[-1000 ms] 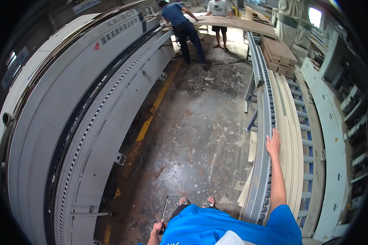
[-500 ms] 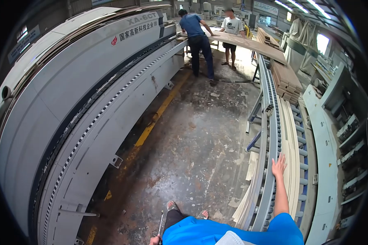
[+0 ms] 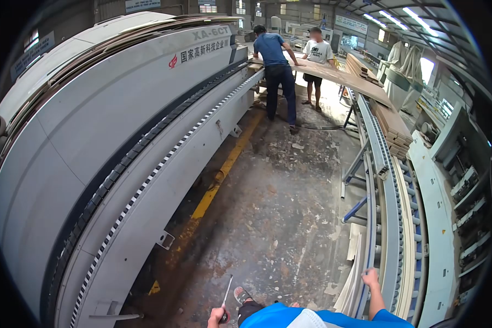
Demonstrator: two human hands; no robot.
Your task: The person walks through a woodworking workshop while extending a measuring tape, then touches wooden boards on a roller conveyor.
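Note:
At the bottom of the head view, my left hand point(image 3: 217, 315) is closed around the handle of a long thin tool point(image 3: 227, 291) that points up and away over the floor. My right hand point(image 3: 370, 277) is at the blue-grey rail point(image 3: 371, 229) of the roller conveyor, with its fingers curled; what they hold, if anything, is too small to make out. Long pale strips point(image 3: 406, 240) lie on the rollers to the right of this hand. More pale strips point(image 3: 351, 284) lean low beside the rail on its left.
A long grey machine point(image 3: 115, 126) fills the left side. Ahead, a person in blue point(image 3: 271, 49) leans over a wide board point(image 3: 339, 75), and a person in white point(image 3: 318, 52) stands behind it. Stacked planks point(image 3: 392, 128) lie on the conveyor. A yellow line point(image 3: 224, 169) marks the floor.
My right hand has moved from lying spread over the pale strips to the rail, nearer my body, and its fingers have curled. The view has tilted up and shifted; my left hand still holds the tool.

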